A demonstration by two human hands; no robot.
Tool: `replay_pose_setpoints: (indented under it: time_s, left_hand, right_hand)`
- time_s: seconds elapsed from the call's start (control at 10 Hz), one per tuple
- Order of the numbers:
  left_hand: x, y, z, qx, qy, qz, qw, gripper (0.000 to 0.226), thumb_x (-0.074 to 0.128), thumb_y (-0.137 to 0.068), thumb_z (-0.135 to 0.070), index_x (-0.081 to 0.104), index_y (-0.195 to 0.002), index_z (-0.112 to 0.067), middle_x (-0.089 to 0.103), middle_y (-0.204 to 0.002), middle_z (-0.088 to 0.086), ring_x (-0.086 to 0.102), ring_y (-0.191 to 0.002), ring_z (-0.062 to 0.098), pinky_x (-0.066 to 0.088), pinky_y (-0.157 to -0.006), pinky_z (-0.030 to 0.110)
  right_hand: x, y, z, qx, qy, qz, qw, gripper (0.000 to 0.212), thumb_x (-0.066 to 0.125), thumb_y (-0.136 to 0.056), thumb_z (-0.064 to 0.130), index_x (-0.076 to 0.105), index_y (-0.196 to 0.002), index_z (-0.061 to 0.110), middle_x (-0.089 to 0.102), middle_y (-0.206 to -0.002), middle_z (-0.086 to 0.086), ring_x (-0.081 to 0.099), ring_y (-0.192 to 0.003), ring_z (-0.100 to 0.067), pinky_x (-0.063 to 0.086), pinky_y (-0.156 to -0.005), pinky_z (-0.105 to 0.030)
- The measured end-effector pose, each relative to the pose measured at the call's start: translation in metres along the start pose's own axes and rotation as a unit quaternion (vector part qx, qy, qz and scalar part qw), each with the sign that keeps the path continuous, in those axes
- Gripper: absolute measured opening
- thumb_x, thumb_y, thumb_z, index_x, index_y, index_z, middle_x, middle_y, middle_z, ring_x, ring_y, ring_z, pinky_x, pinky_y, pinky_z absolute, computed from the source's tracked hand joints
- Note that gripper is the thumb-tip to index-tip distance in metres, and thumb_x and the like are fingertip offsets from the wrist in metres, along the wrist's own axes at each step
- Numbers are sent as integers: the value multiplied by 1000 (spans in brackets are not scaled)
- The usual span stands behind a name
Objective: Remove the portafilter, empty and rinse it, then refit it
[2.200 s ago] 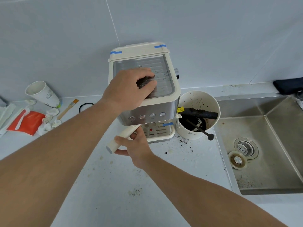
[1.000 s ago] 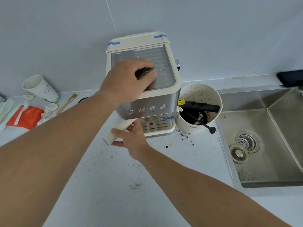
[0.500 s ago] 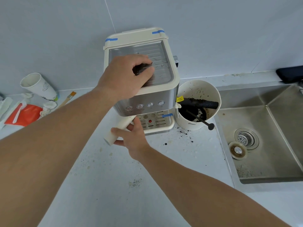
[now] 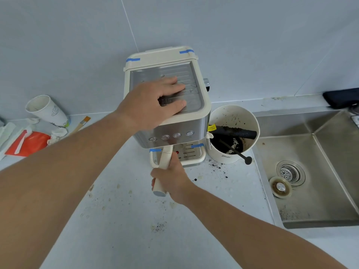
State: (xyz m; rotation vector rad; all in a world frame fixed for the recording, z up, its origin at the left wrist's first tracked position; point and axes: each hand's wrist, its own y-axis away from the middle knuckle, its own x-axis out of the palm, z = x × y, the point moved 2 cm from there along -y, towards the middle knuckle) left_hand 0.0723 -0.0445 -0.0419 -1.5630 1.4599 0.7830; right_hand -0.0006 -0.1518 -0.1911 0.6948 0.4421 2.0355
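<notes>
A cream and steel espresso machine [image 4: 196, 125] stands on the counter against the wall. My left hand [image 4: 153, 101] lies flat on its top tray, fingers spread, pressing down. The portafilter's cream handle [image 4: 164, 162] sticks out from under the machine's front, pointing straight toward me. My right hand [image 4: 172, 181] is wrapped around that handle near its end. The portafilter's head is hidden beneath the machine.
A cream knock-box bucket [image 4: 233, 136] with dark grounds and a black bar sits right of the machine. The steel sink [image 4: 318, 171] with a loose strainer plug [image 4: 280, 187] lies far right. A paper cup [image 4: 46, 111], brush [image 4: 81, 124] and orange packet [image 4: 29, 142] lie left. Grounds speckle the counter.
The portafilter handle has swung from pointing left-forward to pointing straight at me, with my right hand now closed fully around it. My left hand stays on the machine's top.
</notes>
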Motion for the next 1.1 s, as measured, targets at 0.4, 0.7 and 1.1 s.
replay_pose_setpoints:
  time_s: [0.4, 0.7, 1.1]
  left_hand:
    - [1, 0, 5, 8, -7, 2, 1000, 53, 53, -85, -58, 54, -134, -40, 42, -150, -18, 31, -140, 2, 19, -115, 26]
    - [1, 2, 2, 2, 5, -20, 1000, 47, 60, -86, -52, 59, -130, -37, 47, -147, -17, 38, -137, 5, 25, -113, 29]
    - [2, 10, -4, -2, 7, -54, 999, 39, 66, -83, -45, 68, -119, -31, 60, -135, -14, 48, -128, 6, 32, -100, 21]
  right_hand:
    - [-35, 10, 23, 76, 79, 118, 987, 60, 60, -84, -12, 41, -127, 27, 51, -105, -17, 59, -75, -31, 56, -74, -44]
    - [-39, 23, 34, 57, 118, 70, 989, 53, 67, -87, -5, 51, -134, 13, 61, -111, -12, 67, -97, -36, 55, -92, -50]
    - [-79, 61, 60, -9, 132, 1, 991, 14, 64, -94, 21, 76, -100, 19, 78, -102, -2, 74, -91, -18, 58, -85, -32]
